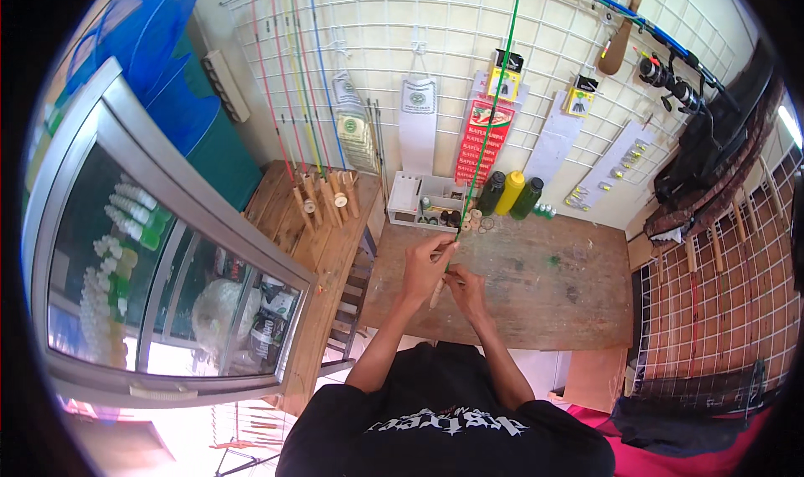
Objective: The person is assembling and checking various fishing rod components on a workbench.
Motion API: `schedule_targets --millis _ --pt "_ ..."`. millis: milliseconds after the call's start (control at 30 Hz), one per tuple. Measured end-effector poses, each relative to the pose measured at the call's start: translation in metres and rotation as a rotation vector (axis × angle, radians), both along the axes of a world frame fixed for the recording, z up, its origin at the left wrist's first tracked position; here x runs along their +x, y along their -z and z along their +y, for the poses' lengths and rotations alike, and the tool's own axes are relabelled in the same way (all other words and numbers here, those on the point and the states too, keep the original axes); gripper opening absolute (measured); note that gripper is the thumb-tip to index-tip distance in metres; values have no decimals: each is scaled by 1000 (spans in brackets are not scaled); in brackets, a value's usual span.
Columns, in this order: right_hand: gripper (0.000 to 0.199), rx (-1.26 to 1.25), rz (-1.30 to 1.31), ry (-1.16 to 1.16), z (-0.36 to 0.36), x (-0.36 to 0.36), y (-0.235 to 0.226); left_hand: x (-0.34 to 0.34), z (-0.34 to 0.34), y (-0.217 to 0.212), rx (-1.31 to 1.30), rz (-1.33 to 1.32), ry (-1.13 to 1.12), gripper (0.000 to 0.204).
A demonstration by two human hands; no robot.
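A thin green fishing rod (483,146) slants up and away from me over the wooden table, its tip end running past the top of the view. My left hand (425,263) is closed round the rod just above its pale handle (436,294). Lower down, my right hand (466,290) has its fingers bent together against the rod near the handle. Whether it pinches a thread or another small part there is too small to see. Beyond my hands, a white organizer box (410,199) with small bottles stands at the table's back edge.
Behind the table (536,280) rises a white wire grid (377,25) hung with packets. A yellow bottle (510,194) stands between two dark ones. Several rods with wooden handles (335,201) lean at the left, near a glass display case (176,259). A reel (662,79) hangs upper right.
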State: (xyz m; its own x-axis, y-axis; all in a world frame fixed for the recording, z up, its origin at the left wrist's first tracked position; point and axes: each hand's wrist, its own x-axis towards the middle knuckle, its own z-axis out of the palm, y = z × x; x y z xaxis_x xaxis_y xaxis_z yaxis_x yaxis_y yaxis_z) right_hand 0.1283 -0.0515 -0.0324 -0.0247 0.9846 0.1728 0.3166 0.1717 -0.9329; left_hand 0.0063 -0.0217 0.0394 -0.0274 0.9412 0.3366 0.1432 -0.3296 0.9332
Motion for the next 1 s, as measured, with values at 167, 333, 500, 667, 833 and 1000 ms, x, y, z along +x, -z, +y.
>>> schedule_targets --millis 167,333,500,667,833,1000 --pt "15 6 -46 -49 -10 -5 11 -7 -18 -1 -44 65 -38 19" --pt "15 18 -35 -72 -16 -8 7 -8 -29 2 -31 44 -69 22" --pt "15 35 -70 -107 -21 -12 -3 -5 -43 -5 -28 75 -144 19" --pt "14 74 -166 -111 -27 -18 -4 -11 -56 -8 21 146 -209 19" --pt "12 83 -56 -142 -35 -23 0 -16 -69 -9 56 128 -229 19" --pt "12 139 -90 -128 -39 -22 -1 -18 -69 -2 93 143 -222 20"
